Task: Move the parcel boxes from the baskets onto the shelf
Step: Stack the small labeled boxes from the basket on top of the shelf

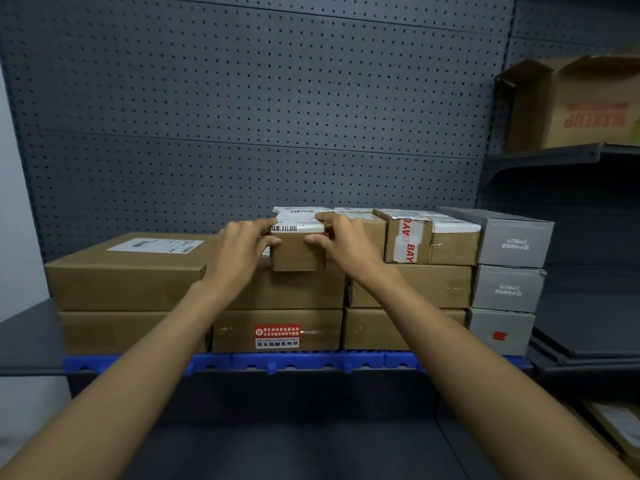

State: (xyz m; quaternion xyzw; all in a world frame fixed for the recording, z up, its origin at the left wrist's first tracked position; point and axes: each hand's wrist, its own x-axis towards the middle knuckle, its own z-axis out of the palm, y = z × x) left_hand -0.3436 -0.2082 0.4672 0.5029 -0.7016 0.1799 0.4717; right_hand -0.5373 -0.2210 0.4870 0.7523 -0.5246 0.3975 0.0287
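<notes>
Both hands on the small parcel box [297, 249], top of the stacked cartons on the shelf [31, 344]. Left hand [239, 252] grips its left side, right hand [341, 244] its right, fingers curled over the top label. Taped box [408, 237] just right.

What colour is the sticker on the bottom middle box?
Red, with white below; head view.

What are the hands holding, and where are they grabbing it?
Both hands, left and right, hold a small brown cardboard parcel box with a white label, gripping its left and right sides near the top front edge.
</notes>
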